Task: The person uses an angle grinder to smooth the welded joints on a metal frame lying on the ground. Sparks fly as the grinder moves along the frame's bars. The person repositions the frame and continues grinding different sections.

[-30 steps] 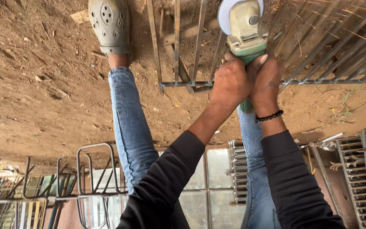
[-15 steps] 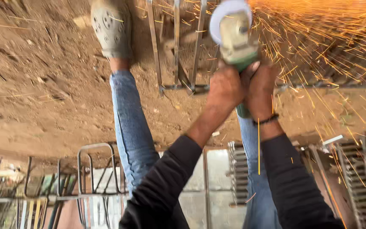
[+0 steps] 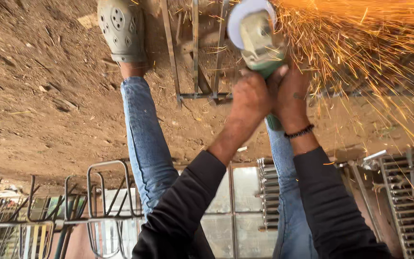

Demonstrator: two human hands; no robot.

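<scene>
I am in the grinding step: my left hand point(image 3: 250, 98) and right hand point(image 3: 291, 96) are both wrapped tight around the green grinder point(image 3: 259, 41), whose disc meets the metal frame point(image 3: 195, 57) on the dirt ground point(image 3: 39, 86), throwing sparks point(image 3: 360, 43). Next I think I must hold it steady and keep my shoe point(image 3: 120, 31) clear.

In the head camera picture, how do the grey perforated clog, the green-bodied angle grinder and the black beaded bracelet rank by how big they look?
Largest to smallest, as they look:
1. Green-bodied angle grinder, gripped by the left hand and right hand; partly hidden, so its lead over the clog is unsure.
2. Grey perforated clog.
3. Black beaded bracelet, clearly smallest.
</scene>
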